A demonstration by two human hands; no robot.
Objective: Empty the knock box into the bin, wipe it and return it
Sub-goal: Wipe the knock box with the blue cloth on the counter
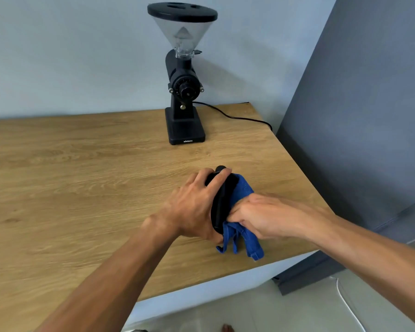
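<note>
The black knock box (222,200) is tipped on its side over the wooden counter (82,176), its opening turned to the right. My left hand (194,204) wraps around its outer wall from the left. My right hand (256,218) grips a blue cloth (243,238) and is pushed into the opening, so the fingers are partly hidden inside. Loose ends of the cloth hang down onto the counter near its right edge. The bin is not in view.
A black coffee grinder (185,104) with a clear hopper stands at the back of the counter, its cord (237,117) trailing right. A grey cabinet side (357,128) rises just beyond the counter's right edge. Tiled floor and a white cable (347,305) lie below.
</note>
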